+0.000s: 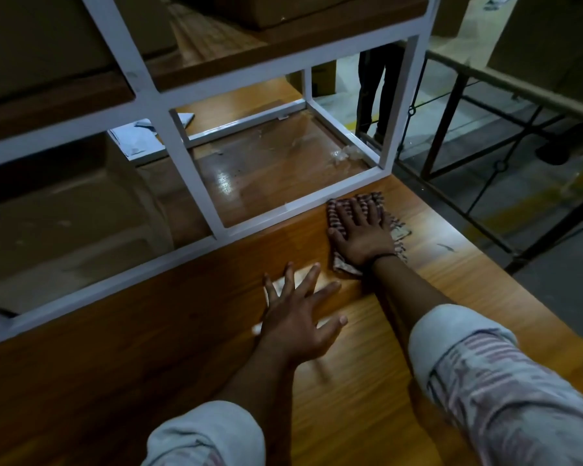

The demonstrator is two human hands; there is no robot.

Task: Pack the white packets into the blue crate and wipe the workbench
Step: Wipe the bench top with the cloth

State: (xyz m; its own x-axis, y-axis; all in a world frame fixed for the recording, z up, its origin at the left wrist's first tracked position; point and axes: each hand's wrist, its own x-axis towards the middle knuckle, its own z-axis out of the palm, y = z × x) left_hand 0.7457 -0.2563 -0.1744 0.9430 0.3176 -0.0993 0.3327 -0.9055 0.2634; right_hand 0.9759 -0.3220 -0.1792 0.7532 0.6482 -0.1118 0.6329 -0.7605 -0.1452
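Two hands on a wooden bench (182, 331), one pressing a cloth.
The right hand (360, 235) lies flat, fingers straight and spread, on a checked cloth (367, 197) just beside the corner of a white frame (194, 169). The left hand (297, 317) rests nearby on the wood, fingers released and splayed. White packets (138, 139) lie beyond the frame.

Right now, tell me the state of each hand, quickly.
Left hand: open, fingers spread over the workbench, holding nothing.
Right hand: open, pressed flat on the checked cloth.
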